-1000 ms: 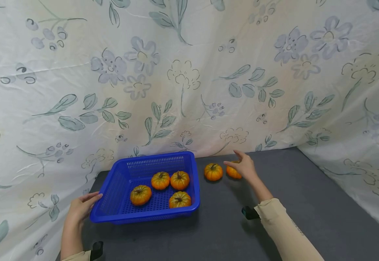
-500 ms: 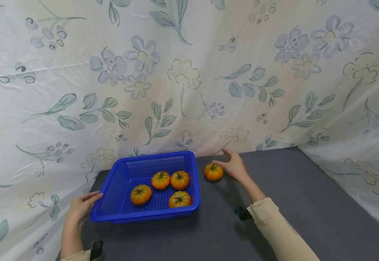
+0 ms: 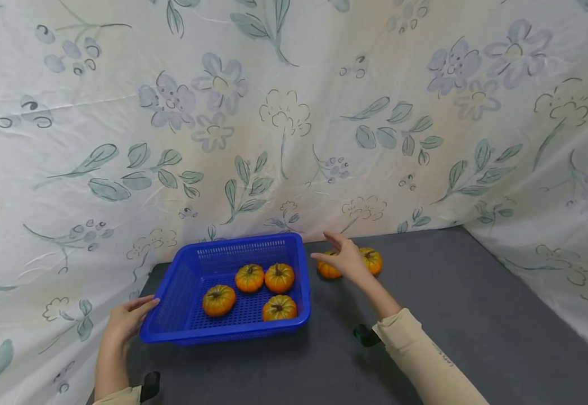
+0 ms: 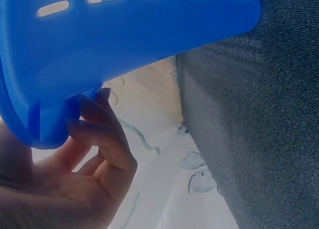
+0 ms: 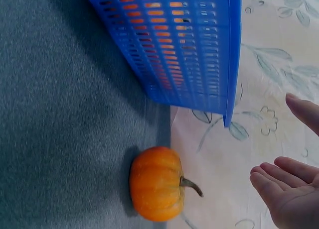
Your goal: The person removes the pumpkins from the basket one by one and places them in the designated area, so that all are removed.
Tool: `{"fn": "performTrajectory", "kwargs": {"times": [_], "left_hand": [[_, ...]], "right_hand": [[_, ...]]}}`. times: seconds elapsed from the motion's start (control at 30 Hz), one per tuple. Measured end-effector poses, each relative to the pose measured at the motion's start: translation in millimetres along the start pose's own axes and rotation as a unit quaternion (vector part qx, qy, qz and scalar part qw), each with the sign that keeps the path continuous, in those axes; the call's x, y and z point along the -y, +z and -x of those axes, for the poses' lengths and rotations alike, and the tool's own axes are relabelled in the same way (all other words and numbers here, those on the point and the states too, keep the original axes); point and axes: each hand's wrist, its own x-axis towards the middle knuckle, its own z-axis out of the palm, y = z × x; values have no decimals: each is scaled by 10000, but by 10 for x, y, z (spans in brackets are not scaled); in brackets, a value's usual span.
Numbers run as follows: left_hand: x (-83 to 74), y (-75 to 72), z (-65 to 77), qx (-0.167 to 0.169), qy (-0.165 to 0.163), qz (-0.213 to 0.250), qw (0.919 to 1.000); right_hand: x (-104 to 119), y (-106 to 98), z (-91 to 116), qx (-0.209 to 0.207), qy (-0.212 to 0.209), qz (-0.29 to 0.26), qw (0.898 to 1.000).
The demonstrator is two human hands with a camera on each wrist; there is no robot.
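My left hand grips the left end of a blue plastic basket. In the left wrist view its fingers curl up under the basket's rim. Inside the basket sit several small orange pumpkins, most of them toward its right side. My right hand is over a pumpkin just right of the basket, partly hiding it, with thumb and fingers spread and nothing held. A second loose pumpkin shows behind the right wrist. The right wrist view has a stemmed pumpkin apart from the hand.
Basket and loose pumpkins rest on a dark grey table. A white cloth printed with flowers hangs right behind the table's far edge and along the sides. The basket's right wall stands close to the nearer loose pumpkin.
My right hand has moved left, from over the right-hand loose pumpkin to over the one nearer the basket. The left hand and basket have stayed put.
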Motion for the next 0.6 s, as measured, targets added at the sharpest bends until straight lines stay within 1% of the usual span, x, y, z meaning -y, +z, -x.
{"fn": "performTrajectory", "kwargs": {"times": [0.17, 0.43, 0.6], "left_hand": [[-1, -3, 5, 19, 25, -70, 10000], [-4, 2, 8, 39, 23, -95, 9999], [-8, 0, 12, 54, 34, -14, 10000]], "right_hand": [[56, 96, 28, 41, 34, 40, 10000], [112, 249, 70, 291, -196, -87, 9993], [144, 348, 108, 481, -160, -222, 9985]]}}
